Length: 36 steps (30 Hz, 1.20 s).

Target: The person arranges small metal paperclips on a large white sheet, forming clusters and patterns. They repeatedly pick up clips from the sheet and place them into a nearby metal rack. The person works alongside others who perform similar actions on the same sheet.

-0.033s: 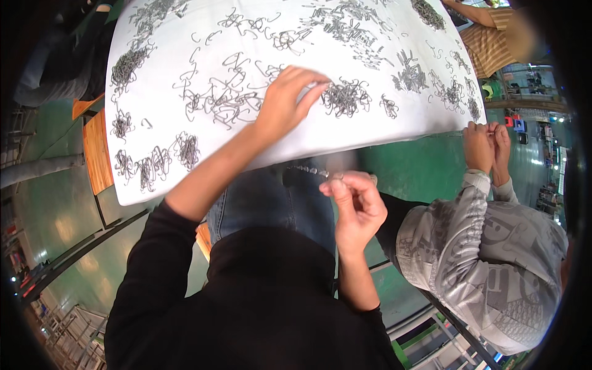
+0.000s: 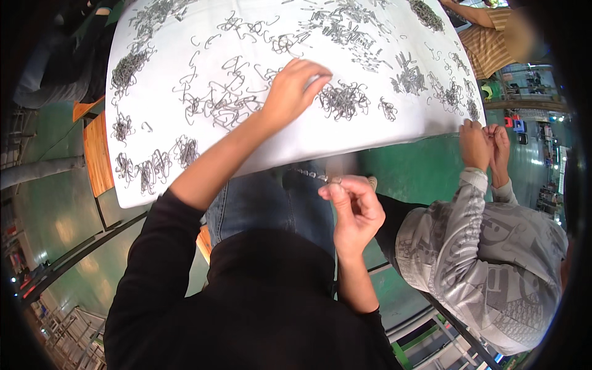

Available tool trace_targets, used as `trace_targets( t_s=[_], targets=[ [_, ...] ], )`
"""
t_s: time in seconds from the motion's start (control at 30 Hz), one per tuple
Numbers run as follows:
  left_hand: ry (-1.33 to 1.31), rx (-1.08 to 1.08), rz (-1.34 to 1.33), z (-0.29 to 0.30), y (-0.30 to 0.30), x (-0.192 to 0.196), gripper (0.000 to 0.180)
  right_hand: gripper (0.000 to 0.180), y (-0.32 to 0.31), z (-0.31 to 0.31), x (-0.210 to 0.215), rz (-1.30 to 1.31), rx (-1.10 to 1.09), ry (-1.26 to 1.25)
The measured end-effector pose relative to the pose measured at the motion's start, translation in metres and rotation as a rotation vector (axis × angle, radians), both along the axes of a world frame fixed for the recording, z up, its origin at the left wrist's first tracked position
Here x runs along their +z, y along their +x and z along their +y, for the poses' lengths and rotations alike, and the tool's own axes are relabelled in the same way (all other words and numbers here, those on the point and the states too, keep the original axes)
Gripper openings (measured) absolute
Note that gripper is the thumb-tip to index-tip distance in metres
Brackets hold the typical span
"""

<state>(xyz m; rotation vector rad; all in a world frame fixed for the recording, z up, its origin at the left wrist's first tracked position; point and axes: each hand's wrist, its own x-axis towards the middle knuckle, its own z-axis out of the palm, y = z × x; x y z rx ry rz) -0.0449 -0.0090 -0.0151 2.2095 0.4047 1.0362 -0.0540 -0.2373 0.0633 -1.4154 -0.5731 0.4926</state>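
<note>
My left hand [image 2: 295,91] is over the white-covered table, thumb and fingertips brought together in a pinch. Whatever sits between those fingertips is too small to make out. Just right of it lies a tangled pile of thin dark metal hooks [image 2: 343,102]. More loose hooks [image 2: 228,102] spread on the cloth to its left. In front of the table edge, above my lap, my right hand [image 2: 356,213] pinches the end of a thin, shiny linked metal chain [image 2: 308,174]. The chain runs leftward from the fingertips, and its far end fades against my dark jeans.
Short grey metal pieces [image 2: 345,37] lie scattered at the table's far side. Several small hook piles [image 2: 145,169] rest at the near left of the white cloth [image 2: 277,145]. At right, a co-worker in a grey patterned hoodie [image 2: 487,259] has both hands at the table edge.
My left hand has lifted slightly away from the hook pile, toward the table's far side. The right hand and chain have barely shifted.
</note>
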Motion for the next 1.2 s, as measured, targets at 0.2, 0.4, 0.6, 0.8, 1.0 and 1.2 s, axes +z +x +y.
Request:
trace_targets(
  t_s=[0.2,0.4,0.6,0.8,1.0,1.2],
  targets=[
    [0.221,0.015,0.303,0.057,0.113,-0.034,0.016,0.006,0.011,0.0,-0.003,-0.05,-0.006,-0.066],
    [0.741,-0.08,0.553,0.07,0.135,-0.039,0.025,0.004,0.014,0.002,-0.006,-0.018,-0.003,-0.084],
    [0.255,0.086,0.376,0.051,0.095,-0.019,0.023,0.003,0.011,0.006,-0.013,-0.038,0.012,-0.104],
    [-0.832,-0.225,0.111,-0.025,-0.012,0.028,0.019,0.004,0.007,0.009,-0.017,-0.073,0.015,-0.112],
    [-1.06,-0.245,0.001,-0.077,-0.084,0.072,0.017,0.005,-0.001,0.018,-0.018,-0.042,0.005,-0.064],
    [-0.931,-0.161,0.0,-0.091,-0.104,0.077,0.015,0.005,-0.008,0.026,-0.02,-0.122,0.024,-0.074]
  ],
)
